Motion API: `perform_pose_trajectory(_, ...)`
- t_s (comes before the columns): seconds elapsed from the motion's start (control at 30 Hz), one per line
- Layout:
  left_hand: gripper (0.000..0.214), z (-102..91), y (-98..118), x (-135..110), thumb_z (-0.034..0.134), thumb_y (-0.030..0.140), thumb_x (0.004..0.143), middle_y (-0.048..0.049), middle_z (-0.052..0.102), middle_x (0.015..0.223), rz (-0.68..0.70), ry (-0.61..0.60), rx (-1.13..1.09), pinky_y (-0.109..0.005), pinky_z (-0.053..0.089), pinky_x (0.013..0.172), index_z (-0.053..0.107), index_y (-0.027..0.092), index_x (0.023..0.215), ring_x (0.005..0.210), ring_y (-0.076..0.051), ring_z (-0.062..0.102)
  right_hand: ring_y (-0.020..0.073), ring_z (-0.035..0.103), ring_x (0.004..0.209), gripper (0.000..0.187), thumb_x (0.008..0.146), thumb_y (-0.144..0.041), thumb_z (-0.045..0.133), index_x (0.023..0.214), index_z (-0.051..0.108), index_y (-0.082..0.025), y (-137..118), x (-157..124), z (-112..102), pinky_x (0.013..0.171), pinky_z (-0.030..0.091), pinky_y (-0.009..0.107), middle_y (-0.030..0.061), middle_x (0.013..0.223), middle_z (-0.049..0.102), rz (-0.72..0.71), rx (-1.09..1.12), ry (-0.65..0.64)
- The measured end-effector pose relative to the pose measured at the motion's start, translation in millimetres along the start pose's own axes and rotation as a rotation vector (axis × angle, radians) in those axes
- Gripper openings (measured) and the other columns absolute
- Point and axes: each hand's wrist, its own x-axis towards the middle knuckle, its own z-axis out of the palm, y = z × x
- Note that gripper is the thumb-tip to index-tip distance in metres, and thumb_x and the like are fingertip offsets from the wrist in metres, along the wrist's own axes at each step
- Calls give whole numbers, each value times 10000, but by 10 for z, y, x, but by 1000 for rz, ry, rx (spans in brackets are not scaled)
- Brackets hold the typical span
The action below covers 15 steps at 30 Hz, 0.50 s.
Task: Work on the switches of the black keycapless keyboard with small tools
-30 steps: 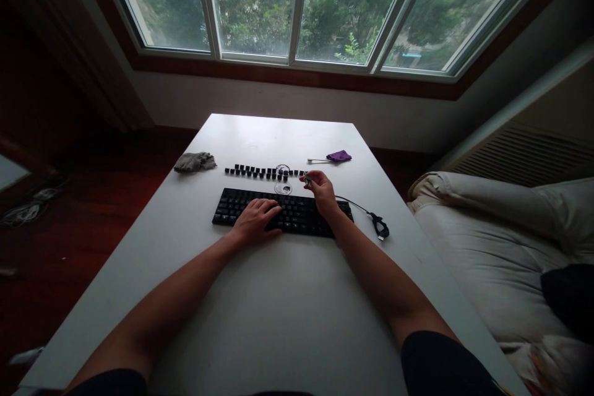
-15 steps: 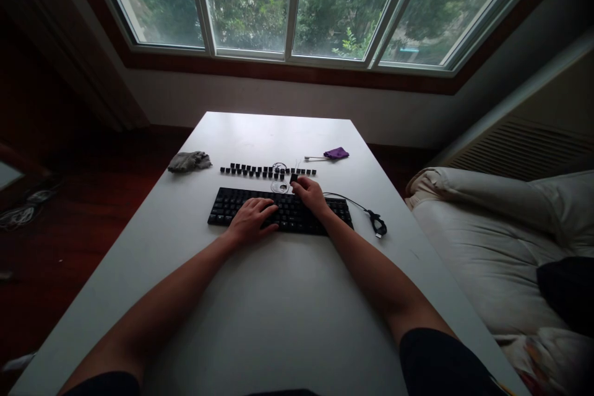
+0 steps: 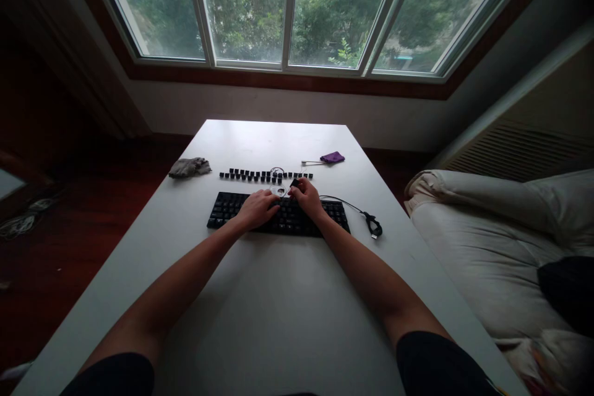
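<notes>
A black keyboard (image 3: 227, 208) lies across the white table, partly covered by both hands. My left hand (image 3: 258, 208) rests over its middle, thumb apart from the fingers, holding nothing that I can see. Its fingertips are near the keyboard's back edge, beside a small clear and white round piece (image 3: 278, 190). In my right hand (image 3: 307, 197) a small black keycap (image 3: 294, 183) is pinched, just above the back edge of the keyboard. Several black keycaps (image 3: 251, 176) stand in rows behind the keyboard. A thin dark wire loop (image 3: 277, 170) lies among them.
A crumpled grey cloth (image 3: 190, 167) lies at the table's left edge. To the back right are a purple cloth (image 3: 333, 158) and a thin white-tipped stick (image 3: 310, 163). The keyboard's coiled cable (image 3: 372, 225) lies on the right. A pale sofa (image 3: 457, 247) stands beside the table.
My left hand has slid right and forward, its fingers drawing in toward the round piece. My right hand still pinches the keycap, now slightly tilted. The view has shifted a little.
</notes>
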Motion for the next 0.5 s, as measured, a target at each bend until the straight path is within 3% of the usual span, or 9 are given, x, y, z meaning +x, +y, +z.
perform_pose_trajectory(0.23,194,148,-70,194,609,330,900,-50,675,1034,-36,-53,-87,-346,476,907,727,254,1033,992,-229,614,188,684,660,167,840,-382,576,928,538,-245,32,9,-15,640,534,308,-4,763,715,-40,-14,-9)
perform_pose_trajectory(0.5,171,105,-156,281,641,344,889,-41,686,991,26,-98,-118,-316,487,830,730,254,1004,945,-217,638,188,685,675,170,853,-389,574,923,544,-237,15,12,-24,658,540,312,0,764,716,-36,-5,3)
